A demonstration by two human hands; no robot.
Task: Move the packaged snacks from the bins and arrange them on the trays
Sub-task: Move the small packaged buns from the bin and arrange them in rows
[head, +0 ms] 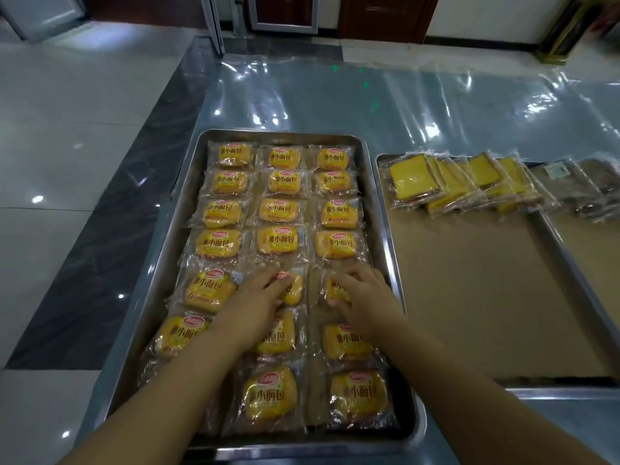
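A steel tray [188,182] in front of me holds several yellow packaged small breads in three columns. My left hand [255,300] lies with straight fingers on the middle-column packet [293,286] of the fifth row. My right hand [362,297] curls its fingers and thumb around the right-column packet [333,290] of the same row. Both packets lie on the tray and are partly hidden by the hands.
A second tray [469,297] lined with brown paper sits to the right, with overlapping yellow cake-slice packets [453,182] along its far edge. A third tray [597,250] at the far right holds darker packets [577,182]. Shiny plastic film [369,95] covers the table.
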